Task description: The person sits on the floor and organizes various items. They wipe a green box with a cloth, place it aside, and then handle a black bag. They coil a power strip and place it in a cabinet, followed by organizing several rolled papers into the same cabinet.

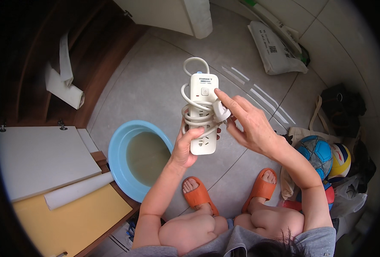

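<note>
My left hand [187, 146] grips the lower part of a white power strip [203, 148], thumb on top and fingers behind it. Its white cord [198, 119] is wound several times around the strip's middle, with one loop sticking out past the far end. At the strip's right side, the white plug [221, 111] lies against the wound cord. My right hand [249, 123] is at the plug, index finger extended to the strip's edge beside the power button and the other fingers bent near the plug's pins. Whether those fingers grip the plug is unclear.
A light blue basin [119, 160] of murky water stands left on the grey tiles. Beyond it is a dark wooden cabinet [90, 64] with open white doors and a white roll [77, 191]. Balls [315, 154] and bags lie right; a white package [273, 51] leans at the far wall.
</note>
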`<state>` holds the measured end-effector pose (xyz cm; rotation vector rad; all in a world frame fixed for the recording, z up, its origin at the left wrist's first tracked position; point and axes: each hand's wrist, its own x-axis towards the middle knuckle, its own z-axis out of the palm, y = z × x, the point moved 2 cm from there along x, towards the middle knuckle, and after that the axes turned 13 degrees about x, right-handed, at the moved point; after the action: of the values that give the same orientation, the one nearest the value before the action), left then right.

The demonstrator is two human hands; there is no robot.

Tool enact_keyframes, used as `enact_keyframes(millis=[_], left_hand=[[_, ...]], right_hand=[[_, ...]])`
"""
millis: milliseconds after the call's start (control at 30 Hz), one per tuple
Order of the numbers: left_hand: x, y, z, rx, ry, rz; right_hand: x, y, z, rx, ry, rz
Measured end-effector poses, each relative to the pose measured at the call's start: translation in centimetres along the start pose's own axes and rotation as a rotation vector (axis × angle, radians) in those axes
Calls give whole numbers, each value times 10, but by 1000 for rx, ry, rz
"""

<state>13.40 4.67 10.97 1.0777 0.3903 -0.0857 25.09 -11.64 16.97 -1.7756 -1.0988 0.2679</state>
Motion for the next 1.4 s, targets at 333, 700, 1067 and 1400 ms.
enact_keyframes(millis=[333, 700, 1067, 1400], left_hand=[[-6, -2, -18, -366, -275, 21], [-1, 0, -18, -265, -270, 2], [-2, 13, -16, 14, -125, 79], [-9, 25, 13, 959, 304, 713]], right_hand=[[3, 31, -26, 945, 222, 347], [2, 22, -13, 805, -62, 415], [3, 13, -11, 863, -22, 278], [17, 13, 8, 593, 185, 268]])
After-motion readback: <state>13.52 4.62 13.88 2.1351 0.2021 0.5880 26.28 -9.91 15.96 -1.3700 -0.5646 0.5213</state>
